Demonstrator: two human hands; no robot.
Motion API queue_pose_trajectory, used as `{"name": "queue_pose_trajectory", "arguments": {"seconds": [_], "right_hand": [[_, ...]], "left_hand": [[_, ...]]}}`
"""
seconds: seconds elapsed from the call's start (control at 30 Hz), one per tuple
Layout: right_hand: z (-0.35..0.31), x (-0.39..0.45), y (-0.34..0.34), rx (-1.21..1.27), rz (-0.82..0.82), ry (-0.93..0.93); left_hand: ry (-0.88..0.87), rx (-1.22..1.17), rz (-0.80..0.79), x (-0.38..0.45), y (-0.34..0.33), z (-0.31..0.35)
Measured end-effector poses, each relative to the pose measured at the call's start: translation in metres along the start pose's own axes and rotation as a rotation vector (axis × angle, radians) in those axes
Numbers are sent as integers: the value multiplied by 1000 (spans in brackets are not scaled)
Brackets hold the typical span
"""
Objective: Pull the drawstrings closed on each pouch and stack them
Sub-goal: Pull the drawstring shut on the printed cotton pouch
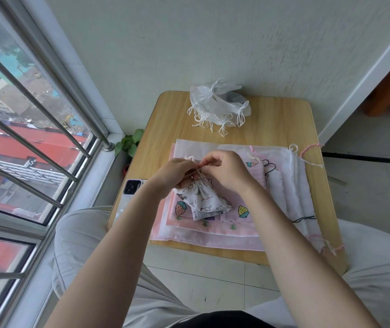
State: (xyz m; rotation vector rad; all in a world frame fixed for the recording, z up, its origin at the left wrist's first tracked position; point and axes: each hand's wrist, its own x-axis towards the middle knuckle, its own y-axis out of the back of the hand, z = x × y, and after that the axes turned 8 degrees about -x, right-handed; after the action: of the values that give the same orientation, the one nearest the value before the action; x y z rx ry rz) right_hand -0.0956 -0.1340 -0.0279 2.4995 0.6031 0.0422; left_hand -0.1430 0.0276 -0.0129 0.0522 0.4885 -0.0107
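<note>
The left hand [173, 174] and right hand [227, 172] are covering the gathered mouth of the small printed pouch [207, 202], so the cords there are mostly going unseen and the fingertips are staying out of sight. The pouch is hiding the middle of the pink strawberry bag [241, 211] beneath it. The left forearm is cutting across the phone [131, 189] at the table's left edge. Inside the far pile of white mesh pouches [220, 105], something dark is showing too faintly to name.

A phone [131, 188] is lying at the table's [172, 110] left edge; a plant [130, 141] is sitting by the window [23, 129].
</note>
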Motion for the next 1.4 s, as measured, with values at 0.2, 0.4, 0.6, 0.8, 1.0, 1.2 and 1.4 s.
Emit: {"name": "queue_pose_trajectory", "arguments": {"seconds": [0.2,0.4,0.6,0.8,1.0,1.2,1.4], "right_hand": [[1,4,5,-154,-110,-15],[-1,2,6,-64,-145,-21],[-4,2,1,-39,-57,-14],[-8,2,2,-222,20,47],[-11,0,2,-328,40,65],[-17,2,3,-611,-111,129],[-19,7,15,-453,-228,27]], "left_hand": [[-66,-4,124,5,4,-13],[-186,52,194,5,-6,-11],[-211,19,214,6,-7,-15],[-188,-53,316,5,-10,-13],[-144,189,226,4,-6,-4],[-172,188,293,5,-8,0],[-317,362,277,5,-9,-5]]}}
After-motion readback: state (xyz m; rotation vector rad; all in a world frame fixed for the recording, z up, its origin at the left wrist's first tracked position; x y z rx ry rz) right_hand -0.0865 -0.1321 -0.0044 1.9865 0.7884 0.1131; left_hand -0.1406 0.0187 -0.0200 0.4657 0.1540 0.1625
